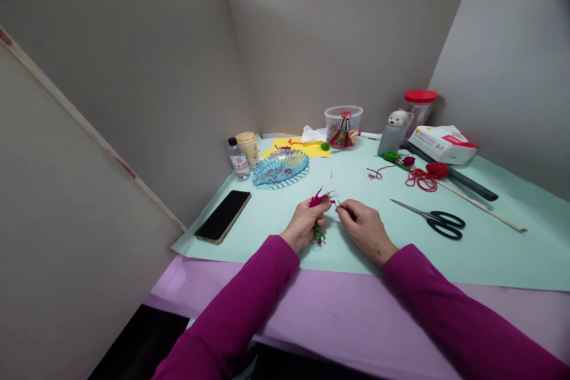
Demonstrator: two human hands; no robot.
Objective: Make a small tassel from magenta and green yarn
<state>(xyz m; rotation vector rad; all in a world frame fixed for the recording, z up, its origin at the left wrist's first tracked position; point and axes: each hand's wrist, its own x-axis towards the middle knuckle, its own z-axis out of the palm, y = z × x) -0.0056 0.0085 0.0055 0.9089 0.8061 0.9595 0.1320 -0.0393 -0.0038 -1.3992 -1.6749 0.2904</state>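
My left hand [307, 222] is closed around a small bundle of magenta yarn [319, 197], whose frayed ends stick up past the thumb. Green strands [318, 234] hang out below that hand. Close by on the right, my right hand [361, 227] pinches a thin, needle-like thing [338, 203] beside the yarn tips; it is too small to name surely. Black-handled scissors [439, 218] lie on the pale green sheet to the right of my right hand. Beyond both hands sits a blue glass dish [262, 177] with small beads in it.
A phone [224, 217], a bottle [240, 161] and a cup [248, 145] stand or lie at left. Behind are yellow paper [312, 147] and a clear tub [330, 124] with a tassel. Red yarn [421, 181], a stick [490, 211], a grey bottle [392, 138] and tissues [440, 143] are at right.
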